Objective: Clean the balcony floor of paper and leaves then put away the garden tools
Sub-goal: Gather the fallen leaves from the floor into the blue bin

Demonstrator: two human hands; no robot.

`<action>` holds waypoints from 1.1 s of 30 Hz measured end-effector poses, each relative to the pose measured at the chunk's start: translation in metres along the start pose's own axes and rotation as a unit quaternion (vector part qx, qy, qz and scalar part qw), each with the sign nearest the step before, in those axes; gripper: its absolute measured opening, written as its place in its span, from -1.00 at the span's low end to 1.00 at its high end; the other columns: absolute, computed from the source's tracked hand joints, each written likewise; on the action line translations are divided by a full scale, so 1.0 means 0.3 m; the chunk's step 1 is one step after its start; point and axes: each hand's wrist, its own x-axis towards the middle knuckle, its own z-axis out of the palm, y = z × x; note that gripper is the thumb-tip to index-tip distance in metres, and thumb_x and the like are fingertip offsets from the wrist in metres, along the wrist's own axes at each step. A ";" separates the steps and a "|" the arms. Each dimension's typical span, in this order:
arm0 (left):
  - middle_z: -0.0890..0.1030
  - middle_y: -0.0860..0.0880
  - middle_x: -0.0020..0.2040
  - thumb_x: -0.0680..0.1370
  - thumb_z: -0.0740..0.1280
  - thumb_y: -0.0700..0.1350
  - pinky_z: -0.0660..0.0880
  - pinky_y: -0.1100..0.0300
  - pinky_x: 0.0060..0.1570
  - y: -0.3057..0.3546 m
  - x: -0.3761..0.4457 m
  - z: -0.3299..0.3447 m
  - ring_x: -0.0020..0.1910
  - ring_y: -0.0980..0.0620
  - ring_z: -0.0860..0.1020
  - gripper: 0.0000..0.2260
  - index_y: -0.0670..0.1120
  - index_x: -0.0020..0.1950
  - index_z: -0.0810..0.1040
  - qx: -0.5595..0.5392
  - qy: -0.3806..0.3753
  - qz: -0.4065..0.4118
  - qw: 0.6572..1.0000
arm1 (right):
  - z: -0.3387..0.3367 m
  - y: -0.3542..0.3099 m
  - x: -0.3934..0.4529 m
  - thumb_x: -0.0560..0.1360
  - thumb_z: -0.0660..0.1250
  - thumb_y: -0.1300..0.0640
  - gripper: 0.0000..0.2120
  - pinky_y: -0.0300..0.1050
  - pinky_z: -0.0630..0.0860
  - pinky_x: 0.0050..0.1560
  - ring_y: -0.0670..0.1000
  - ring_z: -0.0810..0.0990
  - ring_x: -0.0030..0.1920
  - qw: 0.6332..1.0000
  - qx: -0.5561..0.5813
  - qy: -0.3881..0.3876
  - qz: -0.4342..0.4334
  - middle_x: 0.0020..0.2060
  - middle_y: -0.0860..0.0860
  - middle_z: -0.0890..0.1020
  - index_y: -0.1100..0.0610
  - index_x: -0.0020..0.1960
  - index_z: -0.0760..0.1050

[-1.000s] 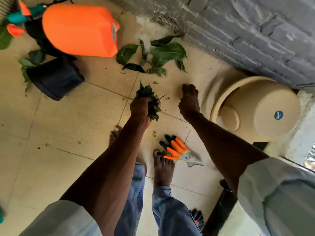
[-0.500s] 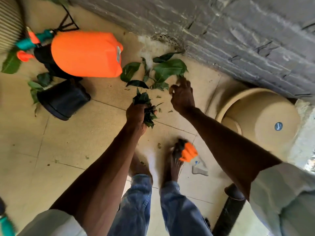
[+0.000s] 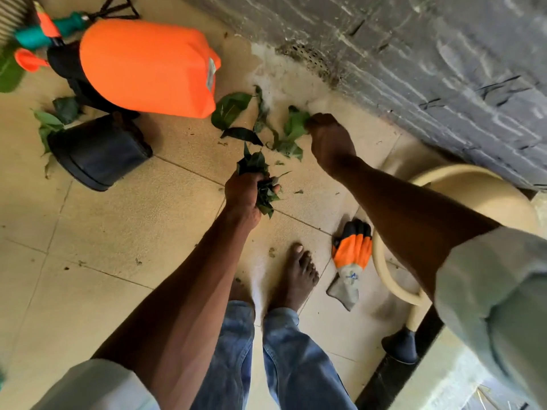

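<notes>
Lying loose on the tiled floor point(image 3: 88, 276) by the grey wall point(image 3: 444, 69), the scattered leaves point(image 3: 231, 109) sit just beside the orange sprayer tank point(image 3: 145, 66). The right hand point(image 3: 331, 140), fingers curled, pinches one leaf point(image 3: 294, 125) there. The left hand point(image 3: 244, 192) grips a bunch of leaves point(image 3: 260, 179) above the floor. An orange work glove point(image 3: 350, 258) lies near a bare foot point(image 3: 293, 276).

Pale grey-green sleeves point(image 3: 488, 291), blue jeans point(image 3: 284, 359), bare feet point(image 3: 293, 279)
</notes>
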 end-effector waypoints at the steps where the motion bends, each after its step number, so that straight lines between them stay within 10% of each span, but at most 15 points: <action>1: 0.50 -0.19 -0.29 0.51 0.23 -0.43 0.45 0.21 -0.50 -0.006 -0.006 -0.002 -0.48 -0.04 0.49 -0.86 -0.21 -0.10 0.45 -0.004 0.001 -0.002 1.000 | -0.007 0.009 -0.011 0.49 0.16 0.43 -0.68 0.06 0.60 -0.06 0.17 0.59 0.02 0.998 0.037 0.039 0.039 0.01 0.19 0.63 0.25 0.13 0.58; 6: 0.50 -0.19 -0.29 0.52 0.22 -0.43 0.45 0.21 -0.48 -0.013 -0.040 0.004 -0.49 -0.03 0.50 -0.84 -0.21 -0.02 0.44 0.002 0.011 -0.004 1.000 | -0.172 0.024 -0.108 0.50 0.26 0.37 -0.73 -0.54 0.46 -0.22 -0.17 0.57 -0.10 0.937 0.251 0.169 0.174 0.02 0.02 0.64 0.26 0.19 0.45; 12: 0.56 -0.19 -0.22 0.51 0.27 -0.39 0.47 0.19 -0.45 -0.039 -0.046 0.015 -0.40 -0.05 0.52 -0.87 -0.22 0.00 0.50 0.011 0.017 -0.017 1.000 | -0.118 0.104 -0.199 0.48 0.35 0.24 -0.86 -0.42 0.33 -0.55 -0.13 0.52 -0.39 0.881 0.292 0.034 0.371 -0.19 0.02 0.63 0.17 0.04 0.57; 18: 0.55 -0.18 -0.25 0.52 0.26 -0.39 0.45 0.19 -0.44 -0.075 -0.036 0.000 -0.42 -0.04 0.50 -0.89 -0.22 -0.05 0.50 0.031 0.004 -0.017 0.999 | 0.080 -0.020 -0.209 0.49 0.30 0.22 -0.68 -0.09 0.50 0.02 0.11 0.43 0.19 0.921 0.215 -0.047 0.322 0.25 0.10 0.37 0.21 0.23 0.49; 33: 0.58 -0.17 -0.28 0.50 0.29 -0.39 0.48 0.18 -0.40 -0.045 -0.072 -0.104 -0.42 -0.04 0.52 -0.88 -0.21 -0.05 0.52 -0.001 0.069 -0.002 0.998 | 0.080 -0.233 -0.232 0.45 0.26 0.38 -0.72 0.10 0.58 0.04 0.24 0.55 0.08 0.973 0.182 -0.038 0.135 0.05 0.24 0.58 0.26 0.14 0.52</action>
